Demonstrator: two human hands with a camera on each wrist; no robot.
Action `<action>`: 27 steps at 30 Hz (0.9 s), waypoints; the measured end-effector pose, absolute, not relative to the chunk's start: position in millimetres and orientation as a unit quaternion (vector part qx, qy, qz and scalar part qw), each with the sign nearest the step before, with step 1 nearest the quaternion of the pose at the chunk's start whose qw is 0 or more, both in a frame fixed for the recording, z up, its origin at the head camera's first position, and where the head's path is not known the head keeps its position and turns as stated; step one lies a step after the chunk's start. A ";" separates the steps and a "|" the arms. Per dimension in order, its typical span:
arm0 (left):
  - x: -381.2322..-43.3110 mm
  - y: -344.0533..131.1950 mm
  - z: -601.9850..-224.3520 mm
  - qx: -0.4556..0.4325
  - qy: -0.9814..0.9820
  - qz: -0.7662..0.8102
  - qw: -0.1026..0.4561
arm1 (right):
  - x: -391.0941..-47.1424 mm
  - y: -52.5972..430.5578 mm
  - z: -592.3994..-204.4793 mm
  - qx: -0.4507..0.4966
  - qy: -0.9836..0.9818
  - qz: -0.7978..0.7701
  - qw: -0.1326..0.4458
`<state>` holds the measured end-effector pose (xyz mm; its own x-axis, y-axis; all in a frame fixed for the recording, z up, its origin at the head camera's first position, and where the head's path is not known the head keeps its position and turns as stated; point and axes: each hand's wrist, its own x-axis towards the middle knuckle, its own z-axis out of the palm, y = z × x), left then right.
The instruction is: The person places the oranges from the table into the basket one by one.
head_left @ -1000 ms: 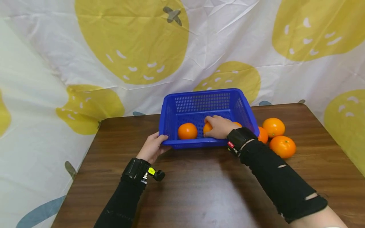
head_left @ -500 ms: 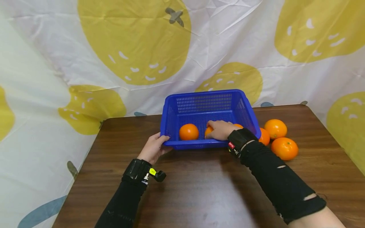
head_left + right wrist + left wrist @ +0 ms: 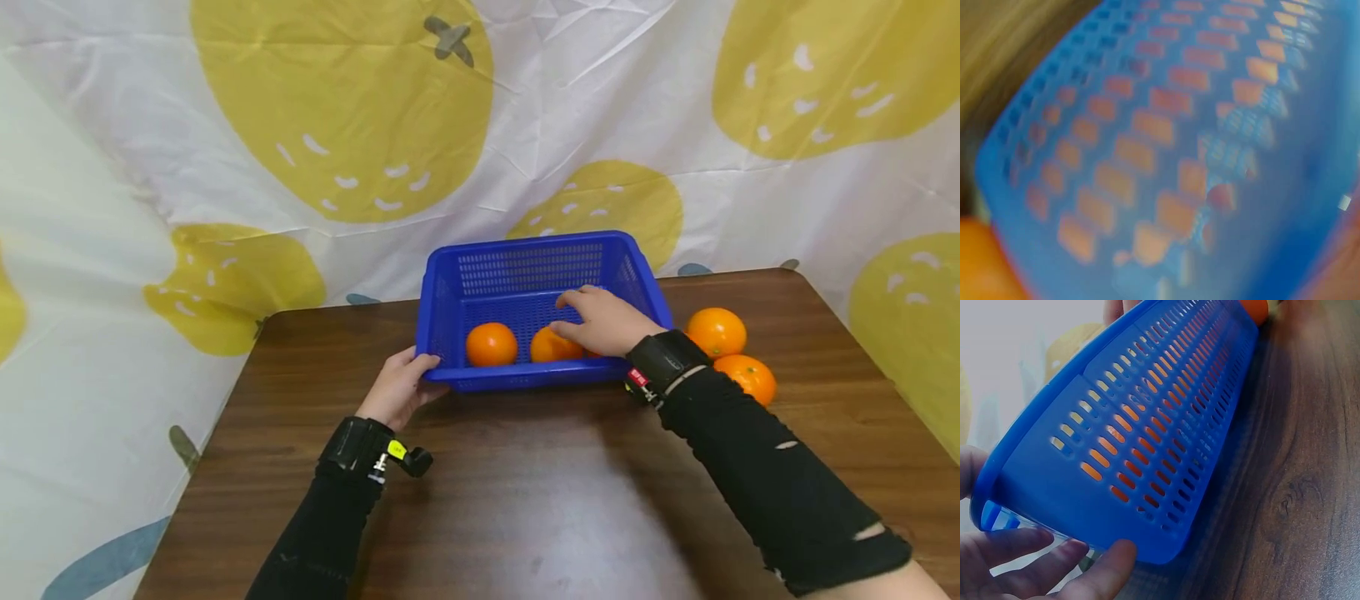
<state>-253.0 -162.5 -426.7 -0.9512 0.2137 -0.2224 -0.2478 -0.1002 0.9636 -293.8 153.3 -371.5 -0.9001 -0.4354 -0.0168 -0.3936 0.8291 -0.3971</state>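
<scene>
Okay, change vs half a second ago: my right grip (image 3: 611, 322) is off the middle orange (image 3: 551, 346). Fingers were wrapped on it; now they're bent and spread, holding nothing, lifted and shifted to the right over the basket (image 3: 495, 381). Thumb ends up right by that orange; can't tell if it's brushing it.

My left grip (image 3: 399, 387) hasn't changed: clamped on the basket's front-left corner, thumb over the rim, fingers below.

For the work in hand I read that as: middle orange let go, sitting in the basket on its own, right grip free. Oranges outside look untouched.

Count:
- Basket: 1, blue, near the back of the worktop (image 3: 495, 500). Can't tell if its base sits flat.
- Oranges inside: 3, along the front wall. Left orange (image 3: 492, 344) in full view, middle one partly behind my hand, third orange (image 3: 592, 355) just a sliver under my palm.
- Oranges outside: 2 in the head view, right of the basket: back orange (image 3: 717, 331), front orange (image 3: 748, 377), close together. Another showed there earlier; my wrist covers that spot now. Right wrist view is too blurred to settle it.
- Wristbands: 2, one per arm. Worktop: 1.
</scene>
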 end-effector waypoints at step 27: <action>-253.9 -162.3 -426.0 -0.015 0.664 0.730 0.164 | -223.6 294.1 -353.7 -0.119 0.968 -0.222 -0.022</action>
